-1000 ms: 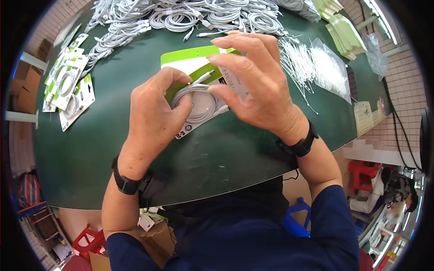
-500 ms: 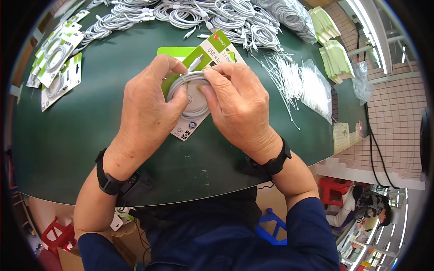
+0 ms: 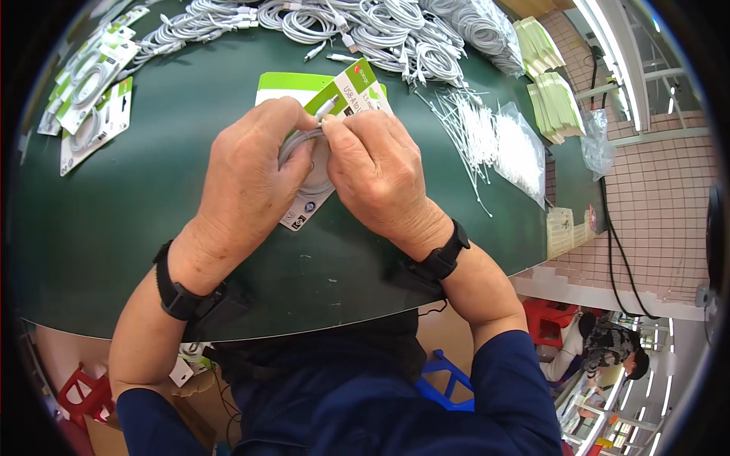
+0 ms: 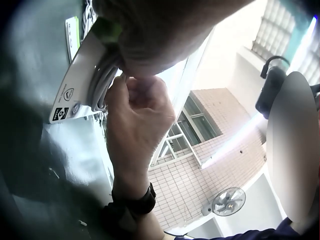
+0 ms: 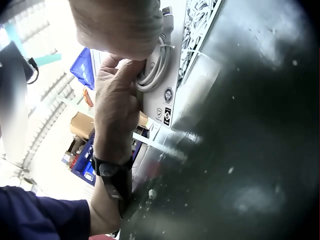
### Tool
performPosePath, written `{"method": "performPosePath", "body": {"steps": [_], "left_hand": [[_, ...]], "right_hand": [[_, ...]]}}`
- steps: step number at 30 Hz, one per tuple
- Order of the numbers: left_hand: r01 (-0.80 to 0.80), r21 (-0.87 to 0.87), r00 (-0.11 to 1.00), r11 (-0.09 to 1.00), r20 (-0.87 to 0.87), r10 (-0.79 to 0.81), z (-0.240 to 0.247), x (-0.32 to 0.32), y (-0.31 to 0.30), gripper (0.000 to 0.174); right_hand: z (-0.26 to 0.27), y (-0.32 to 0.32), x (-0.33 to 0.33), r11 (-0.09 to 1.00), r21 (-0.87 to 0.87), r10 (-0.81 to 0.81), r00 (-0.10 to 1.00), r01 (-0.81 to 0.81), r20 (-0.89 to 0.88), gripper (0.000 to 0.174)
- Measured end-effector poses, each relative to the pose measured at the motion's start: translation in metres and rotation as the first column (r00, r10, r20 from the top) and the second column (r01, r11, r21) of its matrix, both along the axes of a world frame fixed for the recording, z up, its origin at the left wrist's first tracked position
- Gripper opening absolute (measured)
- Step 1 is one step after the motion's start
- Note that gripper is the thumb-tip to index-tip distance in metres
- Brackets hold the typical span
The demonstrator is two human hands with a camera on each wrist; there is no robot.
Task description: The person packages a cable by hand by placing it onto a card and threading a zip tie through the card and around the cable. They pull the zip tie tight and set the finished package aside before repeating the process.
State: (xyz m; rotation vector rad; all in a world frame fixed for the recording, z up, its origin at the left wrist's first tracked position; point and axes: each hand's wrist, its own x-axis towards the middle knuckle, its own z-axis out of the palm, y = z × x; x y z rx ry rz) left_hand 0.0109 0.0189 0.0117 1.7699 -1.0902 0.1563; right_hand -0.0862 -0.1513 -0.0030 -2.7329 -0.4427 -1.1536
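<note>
A printed green-and-white packaging card (image 3: 356,82) is held over the table between both hands. Against it lies a coiled grey USB cable (image 5: 159,72), one plug (image 3: 327,106) pointing up along the card. My left hand (image 3: 247,163) grips the coil and card at the left side, thumb inside the ring. At the top of the coil, the fingertips of my right hand (image 3: 378,169) pinch close together beside the left fingertips, where a thin white cable tie sits; the fingers hide most of it. Another green-topped card (image 3: 293,80) lies just behind.
Grey coiled cables (image 3: 380,30) are heaped along the back. Carded cables (image 3: 87,87) are stacked at left. Loose white cable ties (image 3: 468,129) and a bag of them (image 3: 521,152) lie at right, near stacks of folded green cards (image 3: 553,106).
My right hand has come down from above the card to the top of the coil, its fingertips closing beside the left ones. The left hand keeps its grip; the head view has shifted.
</note>
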Motion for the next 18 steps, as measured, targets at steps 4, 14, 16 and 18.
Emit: {"method": "performPosePath", "body": {"steps": [4,14,16,18], "left_hand": [[0.033,0.057,0.998,0.998,0.053,-0.036,0.003,0.012,0.004,0.018],[0.186,0.045,0.857,0.982,0.482,-0.184,0.019,0.010,-0.002,0.028],[0.075,-0.024,0.889,0.997,0.455,-0.055,0.022,0.010,-0.002,0.041],[-0.060,-0.134,0.923,0.989,0.371,0.106,0.023,0.008,-0.006,0.047]], "right_hand": [[0.014,0.001,0.003,1.000,0.016,-0.006,1.000,0.006,0.003,0.035],[0.044,0.002,-0.015,0.978,0.207,0.066,0.950,-0.001,-0.307,0.071],[0.039,0.001,-0.014,0.944,0.329,0.066,0.978,0.002,-0.197,0.066],[0.038,-0.001,-0.012,0.900,0.433,0.040,0.985,0.039,-0.171,0.063]]}}
